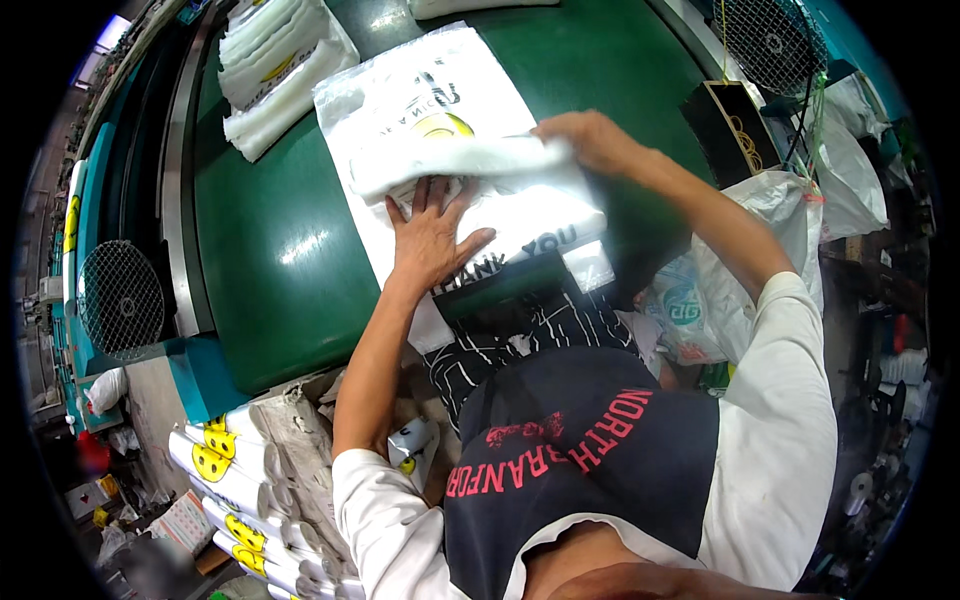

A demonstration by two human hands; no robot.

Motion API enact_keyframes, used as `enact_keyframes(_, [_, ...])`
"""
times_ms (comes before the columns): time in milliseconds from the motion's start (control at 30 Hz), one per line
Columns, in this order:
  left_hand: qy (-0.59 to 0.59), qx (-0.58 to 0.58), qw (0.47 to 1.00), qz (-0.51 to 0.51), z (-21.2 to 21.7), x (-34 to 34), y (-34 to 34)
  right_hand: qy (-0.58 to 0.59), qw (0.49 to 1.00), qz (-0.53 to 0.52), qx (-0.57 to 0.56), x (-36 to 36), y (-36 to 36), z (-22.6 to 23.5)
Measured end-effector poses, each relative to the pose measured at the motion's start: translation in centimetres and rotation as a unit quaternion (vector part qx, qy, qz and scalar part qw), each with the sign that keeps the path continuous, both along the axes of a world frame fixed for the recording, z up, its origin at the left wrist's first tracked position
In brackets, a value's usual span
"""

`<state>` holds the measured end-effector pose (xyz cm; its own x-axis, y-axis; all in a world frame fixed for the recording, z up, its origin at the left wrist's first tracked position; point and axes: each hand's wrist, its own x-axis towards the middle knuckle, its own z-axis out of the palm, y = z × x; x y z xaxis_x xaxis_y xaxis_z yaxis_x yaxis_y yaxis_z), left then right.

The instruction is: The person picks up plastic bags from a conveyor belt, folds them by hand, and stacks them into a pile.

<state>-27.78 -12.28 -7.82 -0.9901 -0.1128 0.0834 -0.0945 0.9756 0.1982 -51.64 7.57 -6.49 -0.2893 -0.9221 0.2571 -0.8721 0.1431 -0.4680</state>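
Note:
A stack of white plastic carrier bags [345,125] with a yellow smiley and dark print lies on a green table [260,270] in front of me. Across its middle, part of the stack is lifted into a thick fold. My left hand [432,240] presses on the bags with fingers spread, its fingertips close against the fold. At the fold's right end, my right hand [592,142] is slightly blurred, its fingers closed on the bags' edge. The bags' handle ends hang over the near table edge by my waist.
Another bag stack [285,75] lies at the far left of the table. Wire-guarded fans [122,300] flank it. A black box with rubber bands [738,130] and a large white sack [765,215] are on the right. Rolled smiley bags [225,460] are piled at lower left.

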Motion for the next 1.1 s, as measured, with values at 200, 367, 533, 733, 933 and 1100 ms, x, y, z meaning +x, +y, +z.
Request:
enact_keyframes(200, [0.16,-0.105,0.97,-0.148,2.6,1.5,1.6,0.067,0.995,0.037,0.061,2.7,2.3,-0.3])
enact_keyframes(367, [-0.069,-0.088,0.989,-0.101,3.3,3.5,2.1,0.158,0.97,0.082,0.167,10.8,1.6,3.1])
enact_keyframes(533, [-0.072,0.105,0.992,0.019,4.8,4.8,-3.8,-0.104,0.915,0.06,0.384,6.5,-2.4,7.4])
enact_keyframes(733, [0.064,-0.109,0.987,-0.097,6.5,-3.9,-0.4,-0.032,0.973,-0.095,0.208,0.6,-4.0,0.6])
enact_keyframes(933, [0.005,0.004,1.0,-0.008,2.7,-6.0,-2.5,0.215,0.919,-0.326,0.043,-7.3,8.2,7.4])
enact_keyframes(1100, [-0.138,0.133,0.98,0.061,4.4,-6.8,-1.5,0.116,0.823,-0.451,0.325,-9.3,22.3,6.6])
